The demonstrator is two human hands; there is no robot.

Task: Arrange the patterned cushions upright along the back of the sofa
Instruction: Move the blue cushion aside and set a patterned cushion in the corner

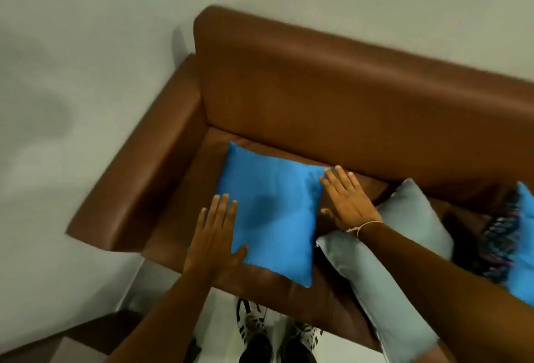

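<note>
A bright blue cushion (271, 212) lies flat on the seat of the brown leather sofa (332, 102), near its left armrest. My left hand (215, 235) rests open on the cushion's left edge, fingers spread. At the cushion's upper right corner my right hand (345, 200) lies flat with its fingers apart, touching the edge. A pale grey-blue cushion (384, 270) lies under my right forearm. At the right edge a dark patterned cushion (500, 244) shows beside another blue cushion (524, 261), both cut off by the frame.
The sofa stands in a corner against pale walls (86, 73). Its left armrest (138, 183) is close to the blue cushion. My feet in patterned shoes (254, 325) stand on the light floor in front of the seat.
</note>
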